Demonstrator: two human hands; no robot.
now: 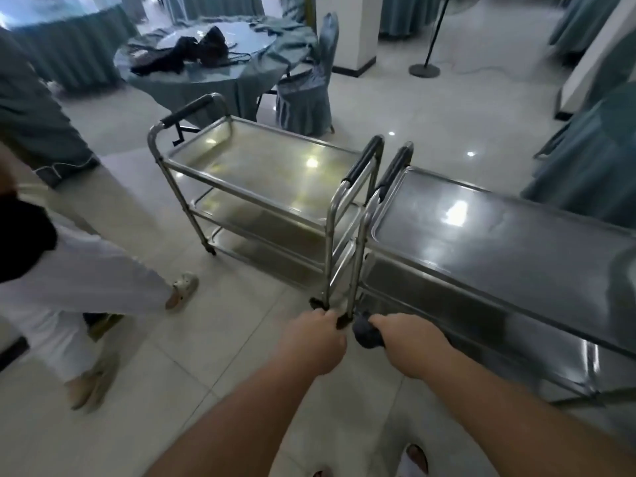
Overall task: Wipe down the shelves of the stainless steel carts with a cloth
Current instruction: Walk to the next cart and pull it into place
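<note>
Reaching low at six o'clock, I see my left hand (315,342) clenched at the foot of the left cart (261,173); whether that grip holds the leg I cannot tell. My right hand (409,342) grasps a dark cloth (366,333) beside the right cart (481,235) at three o'clock. A bystander's leg (103,273) stands at nine o'clock.

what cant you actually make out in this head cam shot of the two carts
- Right hand: it grips something dark and rounded; its fingers hide whether this is the cloth.
- Left hand: its curled fingers hide what they close on by the cart legs.
- Right cart: its far end is cut off by the right edge.
- Dark items on the round table: too blurred to identify.
- Bystander: cut off by the left edge.
</note>
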